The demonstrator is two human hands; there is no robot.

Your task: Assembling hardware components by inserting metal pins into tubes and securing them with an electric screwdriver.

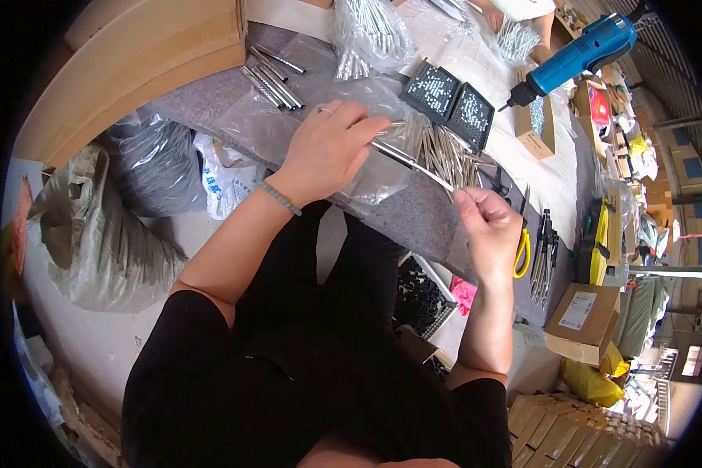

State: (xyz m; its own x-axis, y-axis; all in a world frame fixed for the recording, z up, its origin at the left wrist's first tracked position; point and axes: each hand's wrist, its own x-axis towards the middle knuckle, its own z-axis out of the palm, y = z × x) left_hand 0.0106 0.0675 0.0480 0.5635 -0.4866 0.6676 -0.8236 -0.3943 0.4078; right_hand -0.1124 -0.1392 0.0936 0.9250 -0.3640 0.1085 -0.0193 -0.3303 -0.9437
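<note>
My left hand (pixel 329 148), with a beaded bracelet at the wrist, is closed on a thin shiny metal tube with a dark section (pixel 391 152). From that tube a slim pale rod (pixel 433 175) runs to the right. My right hand (pixel 487 228) pinches the rod's far end between thumb and fingers. Beneath the rod lies a pile of slim metal rods (pixel 448 154). Two black trays (pixel 470 117) dotted with small bright parts sit just beyond it. Several thicker metal tubes (pixel 273 84) rest on clear plastic, beyond my left hand.
A blue power screwdriver (pixel 577 58) hangs over the far right of the table. Yellow-handled scissors (pixel 522 253) and several dark slender tools (pixel 544 257) lie right of my right hand. A bag of metal parts (pixel 373 35) is at the back; another person's hand (pixel 491 15) is beyond. Cardboard (pixel 148 70) stands left.
</note>
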